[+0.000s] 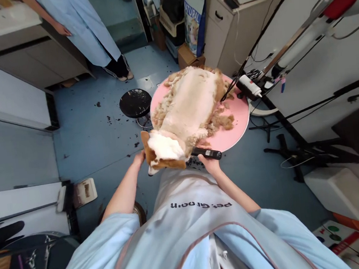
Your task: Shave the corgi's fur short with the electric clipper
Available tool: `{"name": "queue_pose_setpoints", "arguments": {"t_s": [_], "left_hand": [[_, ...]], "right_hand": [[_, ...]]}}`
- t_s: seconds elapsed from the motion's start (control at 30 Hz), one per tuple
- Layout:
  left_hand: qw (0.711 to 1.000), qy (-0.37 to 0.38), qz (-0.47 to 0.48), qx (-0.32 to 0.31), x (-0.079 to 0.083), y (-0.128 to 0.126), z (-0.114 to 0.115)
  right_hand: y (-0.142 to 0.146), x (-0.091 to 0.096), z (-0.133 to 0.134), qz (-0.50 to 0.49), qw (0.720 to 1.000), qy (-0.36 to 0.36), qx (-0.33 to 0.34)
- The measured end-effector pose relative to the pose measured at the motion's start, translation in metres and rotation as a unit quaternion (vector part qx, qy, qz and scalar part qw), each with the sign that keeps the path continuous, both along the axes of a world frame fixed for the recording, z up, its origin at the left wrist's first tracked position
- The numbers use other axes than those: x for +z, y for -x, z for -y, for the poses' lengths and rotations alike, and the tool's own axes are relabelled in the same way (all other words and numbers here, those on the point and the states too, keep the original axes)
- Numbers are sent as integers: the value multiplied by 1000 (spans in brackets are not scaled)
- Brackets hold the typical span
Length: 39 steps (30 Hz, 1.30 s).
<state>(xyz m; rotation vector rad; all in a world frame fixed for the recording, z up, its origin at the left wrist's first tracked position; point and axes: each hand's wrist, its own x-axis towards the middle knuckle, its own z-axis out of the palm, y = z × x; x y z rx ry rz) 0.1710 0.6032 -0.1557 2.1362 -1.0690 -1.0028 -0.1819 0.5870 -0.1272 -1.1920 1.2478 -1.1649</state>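
A dog (191,94) with a tan and white head and a closely clipped, pale back lies along a round pink table (231,135). Its head (167,144) points toward me and sticks out past the table's near edge. My left hand (139,157) is at the left side of the head, by the ear, with its fingers mostly hidden behind it. My right hand (210,163) is closed around black hair clippers (209,153), whose front end reaches in beside the dog's neck and is hidden there. Loose tan fur (219,119) lies on the table on both sides of the body.
A round black stool (135,103) stands left of the table. On the right, a metal arm (303,31) and a white bottle (250,86) are close to the table's edge. Another person in a blue gown (81,25) stands at the back left. Dark tufts (109,118) litter the floor.
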Motion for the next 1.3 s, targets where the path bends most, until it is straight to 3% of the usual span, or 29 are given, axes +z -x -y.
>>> {"name": "queue_pose_setpoints", "arguments": {"t_s": [0.13,0.27,0.37,0.5,0.67,0.77,0.83,0.9,0.97,1.07,1.2,1.3], "left_hand": [[971,-28,-201,-130,-25,18,-13],[923,-17,-338,-183,-32,38,-31],[912,-9,-367,-185,-19,42,-44],[913,14,-370,-173,14,51,-60],[905,80,-384,-163,49,90,-55],[940,159,-287,-90,61,114,-32],[965,196,-161,-72,67,121,-13],[972,228,-8,-63,73,122,7],[948,274,149,-59,81,120,26],[878,367,284,-118,100,123,53],[808,424,287,-290,132,147,88],[792,435,264,-338,156,166,114]], "right_hand": [[14,4,-7,29,997,-66,-13],[24,6,-14,48,993,-90,-65],[31,5,-18,62,989,-98,-90],[40,-1,-18,81,985,-105,-110],[43,-5,-9,127,973,-130,-144],[42,-4,-3,152,967,-136,-150],[43,-3,-1,159,967,-135,-149],[43,-4,-1,162,966,-135,-148],[45,-4,-2,169,965,-136,-148],[46,-3,-3,190,963,-136,-136],[47,1,-4,203,964,-126,-118],[50,5,-4,203,963,-123,-124]]}}
